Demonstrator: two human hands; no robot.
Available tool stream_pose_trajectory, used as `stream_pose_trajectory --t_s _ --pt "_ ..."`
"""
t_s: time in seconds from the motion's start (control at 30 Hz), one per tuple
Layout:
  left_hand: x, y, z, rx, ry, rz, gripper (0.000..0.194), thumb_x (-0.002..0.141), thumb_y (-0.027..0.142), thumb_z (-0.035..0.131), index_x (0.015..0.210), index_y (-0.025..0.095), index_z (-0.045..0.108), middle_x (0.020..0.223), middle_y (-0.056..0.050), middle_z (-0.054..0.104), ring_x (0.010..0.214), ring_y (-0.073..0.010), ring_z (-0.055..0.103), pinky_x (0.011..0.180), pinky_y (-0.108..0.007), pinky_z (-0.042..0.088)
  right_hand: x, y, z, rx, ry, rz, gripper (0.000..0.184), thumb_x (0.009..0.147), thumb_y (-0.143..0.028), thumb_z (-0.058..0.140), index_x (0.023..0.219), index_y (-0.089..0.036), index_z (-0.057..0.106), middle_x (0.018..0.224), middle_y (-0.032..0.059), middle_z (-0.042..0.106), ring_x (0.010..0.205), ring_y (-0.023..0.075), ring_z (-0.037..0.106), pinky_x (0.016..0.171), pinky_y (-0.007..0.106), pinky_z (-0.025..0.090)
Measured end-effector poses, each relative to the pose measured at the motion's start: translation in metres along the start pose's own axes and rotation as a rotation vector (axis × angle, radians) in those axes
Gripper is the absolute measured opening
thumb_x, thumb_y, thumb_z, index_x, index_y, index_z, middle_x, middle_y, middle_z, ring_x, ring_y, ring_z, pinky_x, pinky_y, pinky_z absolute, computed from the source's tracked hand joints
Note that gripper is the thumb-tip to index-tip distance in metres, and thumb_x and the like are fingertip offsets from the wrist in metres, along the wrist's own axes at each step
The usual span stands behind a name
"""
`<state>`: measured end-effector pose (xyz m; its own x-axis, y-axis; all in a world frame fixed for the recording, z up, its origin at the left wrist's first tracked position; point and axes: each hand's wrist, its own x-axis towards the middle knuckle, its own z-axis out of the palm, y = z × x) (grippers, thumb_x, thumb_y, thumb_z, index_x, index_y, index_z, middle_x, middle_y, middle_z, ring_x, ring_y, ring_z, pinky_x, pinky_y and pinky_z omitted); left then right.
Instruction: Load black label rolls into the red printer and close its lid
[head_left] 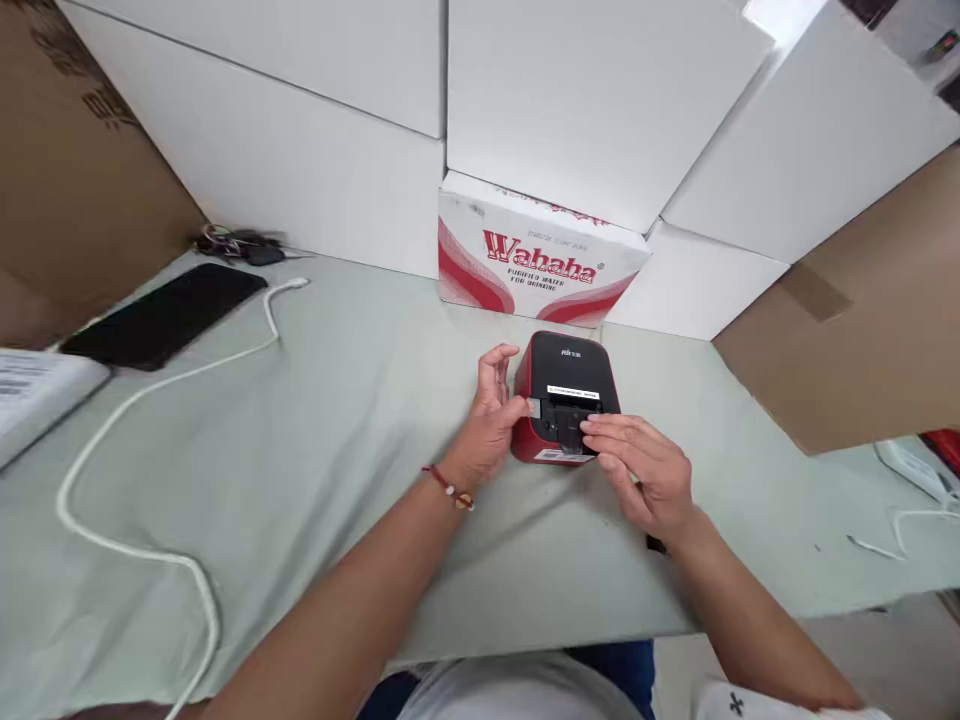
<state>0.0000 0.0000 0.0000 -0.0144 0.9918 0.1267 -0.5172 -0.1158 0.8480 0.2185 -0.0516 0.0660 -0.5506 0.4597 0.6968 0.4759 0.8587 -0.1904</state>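
Free cloth (360, 400) L of red-blk device (570, 367), up to wht cable (64, 497); Wahaha box (544, 290) in way behind

The worktop (360, 420) is pale green. It bears a red-and-black device (571, 372), a black phone (169, 315) and a white cable (150, 554).

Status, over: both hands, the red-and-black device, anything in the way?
Left hand: thumb at left side of the device. Right hand: fingertips at its black piece. Nothing blocking either hand; Wahaha carton just beyond.
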Motion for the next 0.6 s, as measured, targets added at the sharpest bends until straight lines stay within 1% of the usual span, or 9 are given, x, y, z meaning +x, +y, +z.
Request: stream_pose_trajectory --t_s 0.1,0.2,0.27,0.33,0.4,0.47,0.5,0.53,0.6 --pt "-0.001 -0.003 0.0 0.004 -0.015 0.011 0.07 0.068 0.024 0.072 0.134 0.034 0.05 0.164 -0.002 0.047 0.169 -0.0239 0.033 0.138 -0.036 0.028 0.005 0.0 -0.002 -0.001 -0.014 -0.027 0.023 0.1 -0.006 0.067 0.116 -0.018 0.078 0.11 0.0088 0.086 0.111 0.0223 0.083 0.096 0.039 0.071" --pt "-0.001 -0.005 -0.001 -0.007 -0.018 -0.002 0.067 0.068 0.024 0.073 0.13 0.033 0.051 0.166 -0.002 0.047 0.173 -0.0247 0.029 0.14 -0.038 0.025 0.012 -0.002 -0.006 -0.004 -0.045 -0.004 0.016 0.103 -0.011 0.066 0.106 -0.02 0.078 0.102 0.0047 0.086 0.104 0.0198 0.084 0.094 0.035 0.07" --pt "-0.002 -0.005 -0.001 -0.013 -0.015 -0.03 0.064 0.068 0.025 0.075 0.128 0.033 0.052 0.167 -0.003 0.046 0.173 -0.026 0.028 0.14 -0.039 0.025 0.02 -0.001 -0.01 -0.024 -0.081 0.072 0.018 0.108 -0.016 0.063 0.099 -0.021 0.078 0.1 0.0031 0.086 0.099 0.0176 0.084 0.092 0.031 0.069" --pt "-0.003 -0.005 -0.002 -0.012 -0.015 -0.061 0.061 0.07 0.027 0.076 0.127 0.032 0.053 0.166 -0.005 0.047 0.172 -0.0282 0.032 0.139 -0.041 0.029 0.034 0.006 -0.013 -0.075 -0.143 0.217 0.027 0.114 -0.025 0.056 0.102 -0.02 0.08 0.104 0.0044 0.087 0.093 0.016 0.084 0.087 0.03 0.067" --pt "-0.004 -0.006 -0.002 -0.006 -0.016 -0.081 0.058 0.072 0.029 0.077 0.125 0.031 0.054 0.164 -0.006 0.051 0.168 -0.0296 0.037 0.137 -0.043 0.032 0.054 0.018 -0.012 -0.147 -0.269 0.389 0.035 0.118 -0.032 0.052 0.108 -0.018 0.082 0.107 0.0062 0.086 0.086 0.0161 0.082 0.082 0.03 0.065" --pt "-0.005 -0.007 -0.002 -0.004 -0.009 -0.086 0.055 0.073 0.03 0.076 0.124 0.03 0.055 0.161 -0.007 0.054 0.164 -0.0299 0.042 0.135 -0.045 0.034 0.077 0.032 -0.005 -0.216 -0.47 0.532 0.03 0.115 -0.032 0.056 0.113 -0.019 0.084 0.108 0.0057 0.086 0.088 0.0182 0.081 0.082 0.032 0.064" --pt "-0.005 -0.008 -0.003 -0.005 -0.005 -0.085 0.054 0.073 0.03 0.076 0.123 0.03 0.055 0.16 -0.007 0.055 0.162 -0.0299 0.044 0.133 -0.045 0.036 0.089 0.04 0.0 -0.247 -0.586 0.581 0.024 0.112 -0.028 0.062 0.118 -0.021 0.084 0.113 0.0056 0.086 0.095 0.0205 0.081 0.086 0.034 0.064" --pt "-0.004 -0.008 -0.003 -0.007 -0.002 -0.081 0.053 0.073 0.031 0.076 0.122 0.03 0.055 0.159 -0.007 0.056 0.16 -0.0298 0.046 0.132 -0.045 0.038 0.1 0.046 0.006 -0.276 -0.7 0.618 0.023 0.108 -0.026 0.068 0.124 -0.022 0.084 0.119 0.0063 0.085 0.105 0.0232 0.081 0.093 0.036 0.064" --pt "-0.004 -0.009 -0.003 -0.01 -0.005 -0.071 0.051 0.073 0.031 0.076 0.12 0.029 0.055 0.155 -0.007 0.059 0.155 -0.0293 0.05 0.128 -0.044 0.041 0.119 0.054 0.02 -0.329 -0.906 0.664 0.033 0.105 -0.031 0.076 0.137 -0.022 0.078 0.135 0.0097 0.079 0.12 0.026 0.076 0.104 0.042 0.064"
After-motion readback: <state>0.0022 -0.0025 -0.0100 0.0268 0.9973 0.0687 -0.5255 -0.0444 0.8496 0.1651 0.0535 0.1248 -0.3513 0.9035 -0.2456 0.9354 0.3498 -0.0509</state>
